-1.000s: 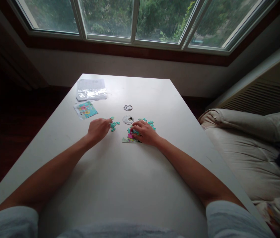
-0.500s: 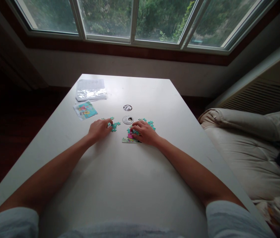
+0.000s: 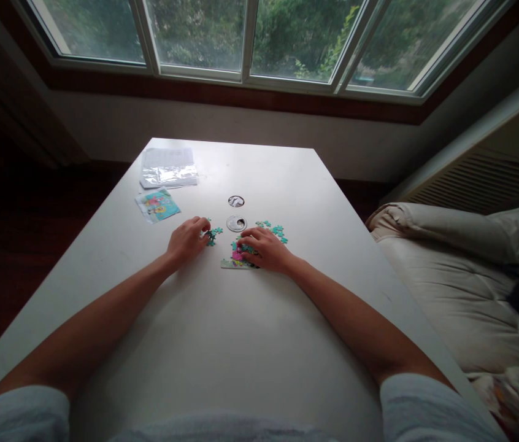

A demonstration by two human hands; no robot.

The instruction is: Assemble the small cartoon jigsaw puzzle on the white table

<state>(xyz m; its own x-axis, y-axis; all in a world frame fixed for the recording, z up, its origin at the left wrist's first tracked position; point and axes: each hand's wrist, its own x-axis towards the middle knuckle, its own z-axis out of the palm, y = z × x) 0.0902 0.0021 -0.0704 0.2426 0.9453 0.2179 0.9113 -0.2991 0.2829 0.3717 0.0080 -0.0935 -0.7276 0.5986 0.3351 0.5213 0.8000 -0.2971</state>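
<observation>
On the white table, a partly joined jigsaw puzzle shows pink and green, with a pale straight edge towards me. My right hand lies over its right part, fingers bent and pressing on it, hiding much of the picture. To the left, my left hand has thumb and fingers curled together at a small group of loose teal jigsaw pieces. A piece seems to be at the fingertips, mostly hidden. More loose teal pieces lie just beyond my right hand.
A picture card lies at the left, below a clear plastic sleeve with papers. Two round discs sit one behind the other past the puzzle. A cream padded seat stands along the right; a window is ahead.
The joined puzzle has slid slightly left and towards me under my right hand. My left hand has shifted slightly right, its fingers closer over the loose pieces.
</observation>
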